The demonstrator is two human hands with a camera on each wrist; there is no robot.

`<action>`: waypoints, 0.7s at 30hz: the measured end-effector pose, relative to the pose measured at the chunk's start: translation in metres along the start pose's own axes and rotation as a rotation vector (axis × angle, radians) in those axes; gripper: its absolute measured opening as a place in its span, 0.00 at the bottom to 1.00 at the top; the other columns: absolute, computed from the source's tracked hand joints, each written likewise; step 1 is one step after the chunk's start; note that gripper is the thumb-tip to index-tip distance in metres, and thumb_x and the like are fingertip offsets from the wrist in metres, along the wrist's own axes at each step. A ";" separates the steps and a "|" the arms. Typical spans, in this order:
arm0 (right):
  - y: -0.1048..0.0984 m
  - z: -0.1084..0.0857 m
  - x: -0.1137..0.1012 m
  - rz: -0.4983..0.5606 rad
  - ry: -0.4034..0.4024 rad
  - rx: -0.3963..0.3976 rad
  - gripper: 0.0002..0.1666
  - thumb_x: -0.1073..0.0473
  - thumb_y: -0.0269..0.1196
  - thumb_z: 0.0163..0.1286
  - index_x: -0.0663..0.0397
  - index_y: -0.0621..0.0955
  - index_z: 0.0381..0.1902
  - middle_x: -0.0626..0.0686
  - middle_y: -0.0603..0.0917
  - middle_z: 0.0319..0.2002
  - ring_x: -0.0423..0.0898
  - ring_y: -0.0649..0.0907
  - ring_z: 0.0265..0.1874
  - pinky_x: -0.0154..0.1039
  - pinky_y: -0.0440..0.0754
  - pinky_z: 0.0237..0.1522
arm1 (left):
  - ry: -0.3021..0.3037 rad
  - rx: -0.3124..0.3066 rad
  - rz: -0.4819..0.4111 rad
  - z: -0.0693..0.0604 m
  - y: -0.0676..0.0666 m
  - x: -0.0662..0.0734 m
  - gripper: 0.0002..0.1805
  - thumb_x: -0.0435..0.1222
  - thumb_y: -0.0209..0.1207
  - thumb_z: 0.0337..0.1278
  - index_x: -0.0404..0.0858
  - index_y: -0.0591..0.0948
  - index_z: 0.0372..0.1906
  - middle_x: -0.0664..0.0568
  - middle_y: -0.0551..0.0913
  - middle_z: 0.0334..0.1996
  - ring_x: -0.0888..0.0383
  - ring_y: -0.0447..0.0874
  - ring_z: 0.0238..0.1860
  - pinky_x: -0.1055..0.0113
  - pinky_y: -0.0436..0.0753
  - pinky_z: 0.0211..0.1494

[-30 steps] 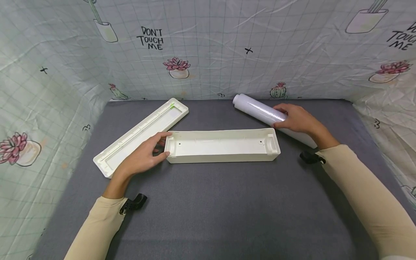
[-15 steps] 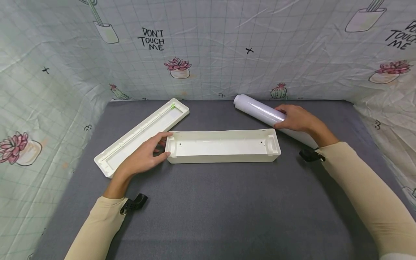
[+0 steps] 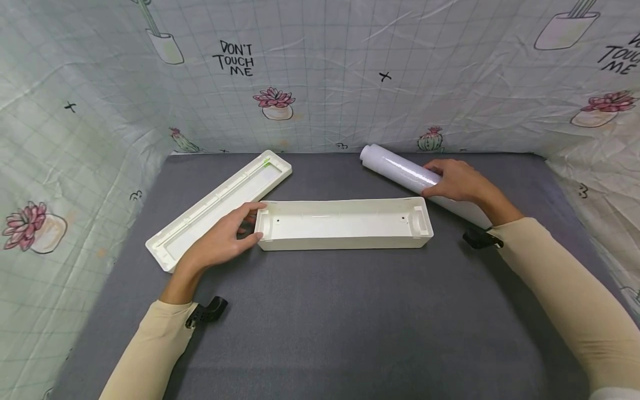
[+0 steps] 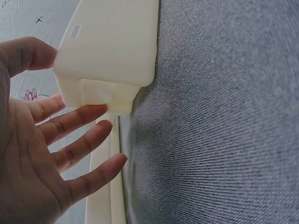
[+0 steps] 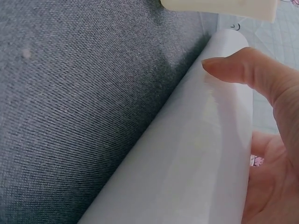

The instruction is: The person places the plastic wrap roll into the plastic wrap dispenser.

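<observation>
My left hand (image 3: 220, 239) pinches the left end of the long white box (image 3: 340, 243) between thumb and forefinger — my other fingers fan apart. My right hand (image 3: 457, 180) curls round the white roll (image 3: 400, 168), which slants past the box's right end — on grey cloth (image 3: 325, 322). A shallow white tray (image 3: 209, 201) lies aslant beyond my left hand.

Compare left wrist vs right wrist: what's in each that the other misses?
Left wrist only: the left hand, with its thumb against the box; the slot in that end of the box; part of the lid beyond.

Right wrist only: the right hand and the roll, its thumb on the roll.

Both: part of the box, the grey cloth and some printed backdrop.
</observation>
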State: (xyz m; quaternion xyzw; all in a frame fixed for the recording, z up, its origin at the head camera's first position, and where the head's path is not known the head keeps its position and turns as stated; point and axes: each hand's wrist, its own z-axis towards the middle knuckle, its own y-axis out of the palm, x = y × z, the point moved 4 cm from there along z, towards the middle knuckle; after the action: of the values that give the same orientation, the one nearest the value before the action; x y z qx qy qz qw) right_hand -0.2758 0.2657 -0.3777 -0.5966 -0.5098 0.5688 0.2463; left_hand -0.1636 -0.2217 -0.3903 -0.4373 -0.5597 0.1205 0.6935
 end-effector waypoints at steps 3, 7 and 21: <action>-0.002 -0.002 0.000 -0.005 0.007 0.010 0.43 0.44 0.71 0.62 0.56 0.72 0.70 0.66 0.77 0.63 0.59 0.78 0.53 0.56 0.74 0.48 | -0.002 -0.001 0.000 0.000 -0.001 0.001 0.34 0.38 0.60 0.69 0.39 0.63 0.76 0.41 0.76 0.61 0.45 0.77 0.58 0.44 0.80 0.57; -0.004 -0.006 0.002 -0.014 0.006 0.024 0.44 0.43 0.72 0.62 0.56 0.73 0.70 0.66 0.77 0.63 0.59 0.78 0.52 0.56 0.74 0.47 | -0.003 -0.002 -0.003 0.000 -0.002 0.002 0.34 0.38 0.61 0.69 0.39 0.63 0.76 0.42 0.76 0.61 0.46 0.77 0.58 0.45 0.81 0.57; -0.012 -0.015 0.001 -0.038 -0.047 0.072 0.42 0.44 0.74 0.60 0.57 0.76 0.68 0.64 0.81 0.59 0.57 0.80 0.49 0.52 0.73 0.46 | -0.008 -0.006 -0.010 0.000 -0.002 0.003 0.35 0.37 0.62 0.68 0.38 0.63 0.76 0.42 0.76 0.62 0.46 0.77 0.58 0.45 0.81 0.56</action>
State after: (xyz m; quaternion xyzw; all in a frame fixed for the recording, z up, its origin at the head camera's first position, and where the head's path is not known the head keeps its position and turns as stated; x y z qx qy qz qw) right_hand -0.2657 0.2752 -0.3641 -0.5640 -0.5057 0.5960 0.2662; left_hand -0.1636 -0.2212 -0.3869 -0.4359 -0.5651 0.1172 0.6906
